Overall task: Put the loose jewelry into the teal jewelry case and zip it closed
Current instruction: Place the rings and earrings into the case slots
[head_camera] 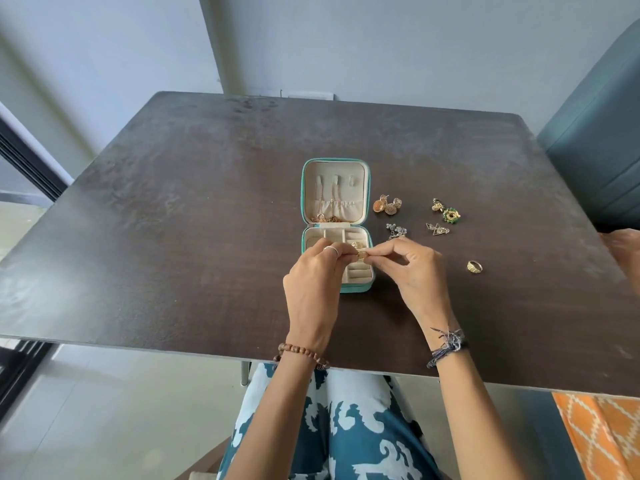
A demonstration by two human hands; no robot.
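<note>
The teal jewelry case [367, 188] lies open on the dark table [173, 237], its cream lid flat at the back with gold chains hanging in it. My left hand [313, 289] and my right hand [412, 268] meet over the case's tray and pinch a small gold ring [362, 255] between their fingertips. Another gold ring [356, 244] sits in the tray just behind. Loose on the table to the right lie gold dome earrings [387, 204], a green and gold earring [450, 215], silver earrings [396, 231], a triangular piece [438, 229] and a gold ring [474, 267].
A teal sofa [595, 150] stands at the right beyond the table. An orange patterned cushion [599, 438] lies at the lower right. The table's near edge runs just below my wrists.
</note>
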